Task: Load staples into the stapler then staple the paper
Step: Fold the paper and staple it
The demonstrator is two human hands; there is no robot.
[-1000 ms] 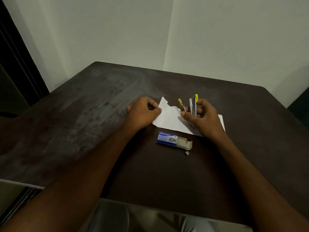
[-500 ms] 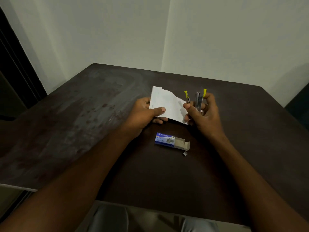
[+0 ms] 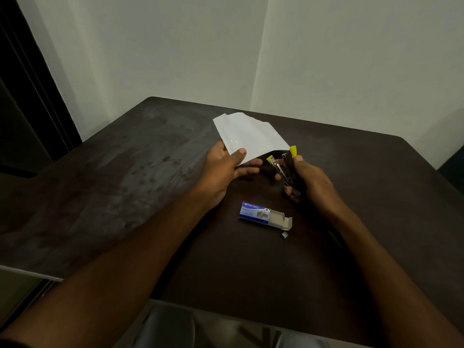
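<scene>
The stapler (image 3: 285, 167) sits in the right hand (image 3: 310, 183), gripped around its dark body with the yellow-tipped arms splayed apart and pointing up toward the paper (image 3: 248, 138). A second ago it stood nearly upright over the sheet on the tabletop (image 3: 100, 187); now it is tilted, its open mouth turned leftward to the sheet's lower corner. The paper has come up off the tabletop since then. The left hand (image 3: 223, 169) pinches it near the lower edge, thumb on top and fingers beneath, so the sheet slants up and away toward the wall.

Whether the paper's corner is already between the stapler's arms or only just beside them is hard to judge; the dim light and the dark metal blur that spot, though it looks close to touching. The right hand's fingers cover most of the stapler's base, and I cannot see any staples in its channel.

The blue staple box (image 3: 261, 213) lies on the tabletop nearer the person, flap open to the right, where it was before. A small loose clump of staples (image 3: 284, 235) rests just beside that open end, also unmoved. Both forearms run out of the frame at the bottom.
</scene>
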